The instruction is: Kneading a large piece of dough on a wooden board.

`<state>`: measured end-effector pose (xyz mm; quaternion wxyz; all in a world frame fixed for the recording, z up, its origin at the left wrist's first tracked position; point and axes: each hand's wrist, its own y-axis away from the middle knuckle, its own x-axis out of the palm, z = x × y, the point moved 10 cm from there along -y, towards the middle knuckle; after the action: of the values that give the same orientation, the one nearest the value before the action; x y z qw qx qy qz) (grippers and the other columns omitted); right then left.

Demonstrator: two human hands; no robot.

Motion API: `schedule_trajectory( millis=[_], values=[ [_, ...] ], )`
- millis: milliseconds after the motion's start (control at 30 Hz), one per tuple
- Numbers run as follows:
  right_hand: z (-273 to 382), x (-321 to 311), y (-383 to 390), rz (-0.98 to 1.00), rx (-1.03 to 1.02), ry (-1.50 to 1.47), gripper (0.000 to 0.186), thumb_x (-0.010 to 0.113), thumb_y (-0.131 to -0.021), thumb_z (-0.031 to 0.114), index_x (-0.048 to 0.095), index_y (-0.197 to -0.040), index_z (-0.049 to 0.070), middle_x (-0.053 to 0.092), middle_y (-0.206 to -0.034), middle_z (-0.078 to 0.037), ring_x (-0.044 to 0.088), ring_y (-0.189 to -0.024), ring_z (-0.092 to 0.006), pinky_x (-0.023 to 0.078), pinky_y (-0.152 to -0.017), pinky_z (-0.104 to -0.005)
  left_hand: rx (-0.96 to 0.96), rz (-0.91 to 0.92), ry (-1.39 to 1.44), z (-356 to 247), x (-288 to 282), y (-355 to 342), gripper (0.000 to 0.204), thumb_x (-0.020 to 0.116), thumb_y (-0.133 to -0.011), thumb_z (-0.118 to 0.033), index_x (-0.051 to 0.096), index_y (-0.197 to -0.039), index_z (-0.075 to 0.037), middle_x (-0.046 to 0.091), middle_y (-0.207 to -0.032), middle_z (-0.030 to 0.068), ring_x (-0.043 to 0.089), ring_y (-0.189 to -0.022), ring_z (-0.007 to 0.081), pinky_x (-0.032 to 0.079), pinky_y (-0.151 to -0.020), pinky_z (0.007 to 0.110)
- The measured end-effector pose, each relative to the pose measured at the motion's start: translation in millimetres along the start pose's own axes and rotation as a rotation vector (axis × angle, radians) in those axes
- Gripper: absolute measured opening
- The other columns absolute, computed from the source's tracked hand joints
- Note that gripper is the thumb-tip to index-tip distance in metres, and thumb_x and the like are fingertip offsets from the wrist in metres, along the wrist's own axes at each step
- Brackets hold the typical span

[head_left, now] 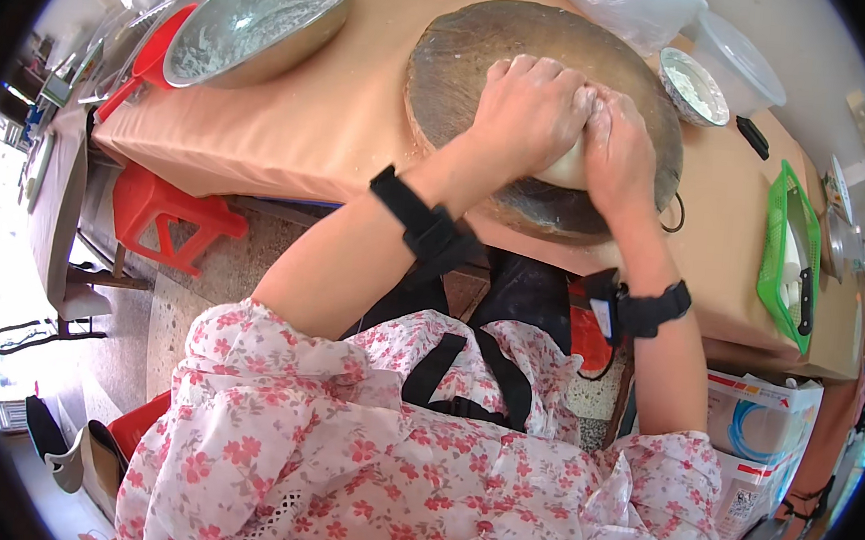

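At the worktop's (364, 95) front edge, the left hand (534, 107) and right hand (620, 148) are curled together around pale dough (566, 169) on a wooden board (457, 56), apparently to pool their weight; fingertip contact is hidden. Toward the back edge, a bowl (686, 111) of white powder (696, 83) stands beside the board, likely for reach.

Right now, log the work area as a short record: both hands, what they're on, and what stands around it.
Left hand: on the dough, meeting the right
Right hand: on the dough's right side
Dough: white, mostly hidden by the hands
Board: round, wooden, under the dough
Left of board: metal bowl, white residue inside
Right of board: small bowl of white powder; green basket farther right
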<state>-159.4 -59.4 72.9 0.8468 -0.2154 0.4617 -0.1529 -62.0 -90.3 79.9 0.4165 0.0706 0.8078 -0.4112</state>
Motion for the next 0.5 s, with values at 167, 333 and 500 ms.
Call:
schedule_trajectory(
  millis=[167, 333, 500],
  values=[
    [49.0, -18.5, 57.1, -0.200, -0.338, 0.106, 0.040, 0.052, -0.090, 0.013, 0.052, -0.127, -0.001, 0.053, -0.127, -0.020, 0.049, -0.117, -0.0415, 0.039, -0.100, -0.0501, 0.231, -0.247, 0.057, -27.1, -39.5, 56.6, 0.040, 0.061, -0.085, -0.023, 0.059, -0.120, -0.006, 0.057, -0.123, 0.0155, 0.052, -0.114, 0.0352, 0.037, -0.099, 0.048],
    [65.7, -25.8, 99.1, -0.247, -0.411, 0.156, 0.046, 0.053, -0.089, 0.015, 0.050, -0.132, 0.000, 0.046, -0.138, -0.020, 0.042, -0.126, -0.0451, 0.036, -0.103, -0.0536, 0.305, -0.197, -0.002, -44.4, -46.2, 95.2, 0.054, 0.062, -0.083, -0.029, 0.055, -0.130, -0.003, 0.049, -0.136, 0.0192, 0.045, -0.126, 0.0416, 0.028, -0.107, 0.055],
    [68.8, -19.3, 95.4, -0.242, -0.398, 0.192, 0.047, 0.054, -0.088, 0.016, 0.050, -0.132, 0.000, 0.046, -0.138, -0.020, 0.043, -0.126, -0.0458, 0.037, -0.102, -0.0530, 0.272, -0.254, -0.016, -37.6, -42.0, 98.5, 0.054, 0.060, -0.085, -0.032, 0.054, -0.132, -0.004, 0.049, -0.137, 0.0191, 0.044, -0.127, 0.0419, 0.027, -0.108, 0.055]
  ],
)
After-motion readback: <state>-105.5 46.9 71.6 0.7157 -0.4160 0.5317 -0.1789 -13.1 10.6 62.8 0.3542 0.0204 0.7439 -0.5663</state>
